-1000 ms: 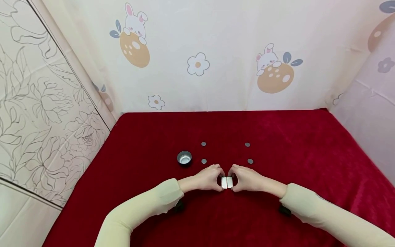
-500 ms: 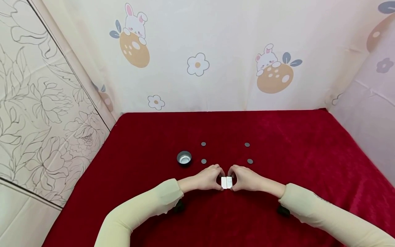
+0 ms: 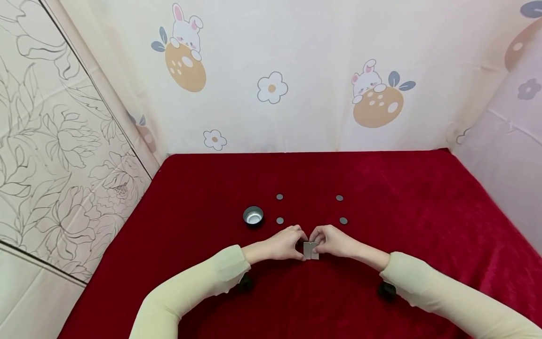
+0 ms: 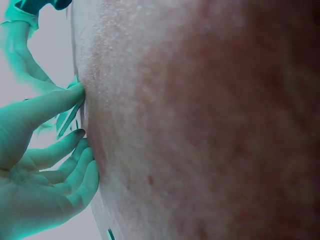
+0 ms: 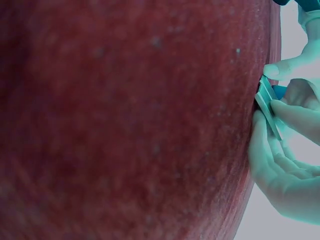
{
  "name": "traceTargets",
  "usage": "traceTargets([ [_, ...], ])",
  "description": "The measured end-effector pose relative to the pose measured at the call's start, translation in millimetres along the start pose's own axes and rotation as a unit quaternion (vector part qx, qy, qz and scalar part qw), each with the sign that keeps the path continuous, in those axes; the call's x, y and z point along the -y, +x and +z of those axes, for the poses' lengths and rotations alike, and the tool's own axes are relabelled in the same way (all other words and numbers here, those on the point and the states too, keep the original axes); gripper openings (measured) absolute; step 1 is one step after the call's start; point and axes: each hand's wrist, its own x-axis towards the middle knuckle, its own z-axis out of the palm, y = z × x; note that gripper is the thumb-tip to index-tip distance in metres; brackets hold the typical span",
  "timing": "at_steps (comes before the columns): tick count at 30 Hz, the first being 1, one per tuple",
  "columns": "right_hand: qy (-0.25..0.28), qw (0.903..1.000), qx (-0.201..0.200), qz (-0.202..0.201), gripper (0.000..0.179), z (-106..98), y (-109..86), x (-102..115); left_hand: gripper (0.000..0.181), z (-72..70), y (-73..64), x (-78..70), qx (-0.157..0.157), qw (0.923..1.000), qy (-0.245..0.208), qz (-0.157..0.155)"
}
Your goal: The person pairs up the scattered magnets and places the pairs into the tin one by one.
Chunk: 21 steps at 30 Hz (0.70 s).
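Sitting midway between my two hands in the head view: left tile and right tile, small, grey, side by side. Long axis of each runs away from the body, so the seam points forward and the hands come in square to it from either side. Left hand holds the left tile, thumb at its near corner, a finger at the far end. Right hand pinches the right tile, thumb lapped over its face, fingers at the far edge. Neither hand is nearer the pair; the right simply reaches further over it. I judge the seam to be the relation that counts. Beyond the hands: four discs, with a tin off to the left, all on red cloth. Left wrist view: thumb at the tile edge, index tip close by, other fingers bent, right hand behind; the seam is too small to read. Right wrist view: both tiles slanted, right thumb on the face, left thumb at the upper corner. Whether the tiles touch the cloth, I cannot tell.
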Motion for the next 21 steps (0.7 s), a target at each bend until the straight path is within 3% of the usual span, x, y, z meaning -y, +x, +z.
traceTargets([
  [11,0.087,0.9947,-0.012,0.054,0.022,-3.9,-3.7,4.4,0.034,-11.9,-23.2,11.5,-0.028,0.9975,-0.065,-0.004],
  [17,0.128,0.989,-0.028,0.068,0.025,-7.9,-5.1,12.1,0.031,-22.2,-38.4,21.4,-0.087,0.9944,-0.059,0.009],
  [21,0.145,0.9849,-0.043,0.085,0.027,-9.2,-3.9,15.0,0.031,-27.3,-49.2,28.9,-0.132,0.9878,-0.082,0.015],
])
